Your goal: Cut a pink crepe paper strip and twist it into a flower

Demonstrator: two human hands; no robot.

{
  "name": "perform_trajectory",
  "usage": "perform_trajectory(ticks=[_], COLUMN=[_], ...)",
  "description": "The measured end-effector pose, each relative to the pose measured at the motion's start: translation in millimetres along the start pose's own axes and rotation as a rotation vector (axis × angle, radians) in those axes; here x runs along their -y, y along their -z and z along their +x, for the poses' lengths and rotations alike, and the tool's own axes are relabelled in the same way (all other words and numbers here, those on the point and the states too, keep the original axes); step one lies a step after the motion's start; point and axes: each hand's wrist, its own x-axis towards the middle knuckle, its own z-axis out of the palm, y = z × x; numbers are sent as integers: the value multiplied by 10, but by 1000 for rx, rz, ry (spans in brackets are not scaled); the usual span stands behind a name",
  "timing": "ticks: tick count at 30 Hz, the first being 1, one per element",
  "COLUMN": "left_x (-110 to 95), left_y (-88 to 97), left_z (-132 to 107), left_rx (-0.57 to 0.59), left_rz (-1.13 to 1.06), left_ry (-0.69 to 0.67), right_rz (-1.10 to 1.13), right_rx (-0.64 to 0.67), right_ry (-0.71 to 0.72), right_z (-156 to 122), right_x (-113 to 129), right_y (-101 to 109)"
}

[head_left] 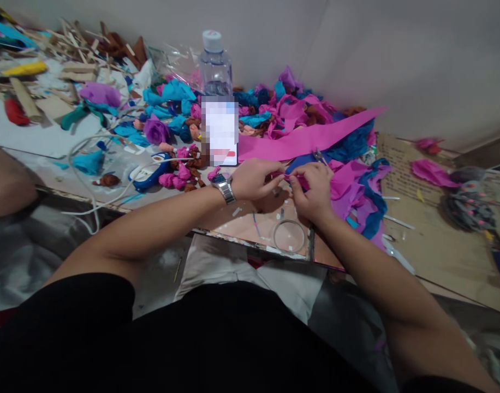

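As the left hand [256, 180] and right hand [313, 191] pinch that thin pink paper [286, 176] between them, just in from the near edge of the surface [244, 221], light, even fingertip pressure looks best to shape it without tearing!

The worktop [245, 226] is pale, its front edge chipped and paint-stained. Near that edge lies a clear ring [275, 237]; farther left sits a blue-and-white device [149, 173]. Crumpled coloured paper [291, 117] heaps along the back edge, wooden sticks [76, 46] crowd the back left corner, and cardboard [450, 240] lies toward the right end.
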Motion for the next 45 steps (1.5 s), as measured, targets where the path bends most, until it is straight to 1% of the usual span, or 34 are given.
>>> perform_trajectory(ticks=[5, 10, 13, 17, 20, 24, 29, 35, 40, 42, 45], left_x=[-9, 7, 24, 28, 21, 15, 4, -17, -23, -19, -8], left_y=[12, 4, -6, -16, -21, -19, -3, 6, 9, 8, 4], left_z=[7, 6, 2, -2, -5, -3, 13, 17, 21, 26, 40], left_rx=[-22, -20, 3, 48, 48, 36, 75, 105, 159, 194, 274], left_rz=[14, -1, -9, -13, -22, -58, -115, -159, -300, -407, -622], left_ry=[22, 19, -8, -66, -84, -52, -17, 3, 48, 86, 191], right_rz=[-13, -28, -18, -12, -12, -11, -5, 17, -1, -2, -8], right_rx=[4, 8, 12, 48, 70, 51, 27, 37, 45, 47, 46], right_ry=[-4, 14, 7, -17, 3, 30, 35, 58, 13, 10, 24], right_z=[10, 9, 1, 0, 8, 13, 2, -2, 8, 11, 17], right_x=[26, 25, 18, 16, 15, 0, -19, -11, 14, 23, 33], right_y=[17, 26, 13, -2, 1, 10, 13, 24, 31, 36, 49])
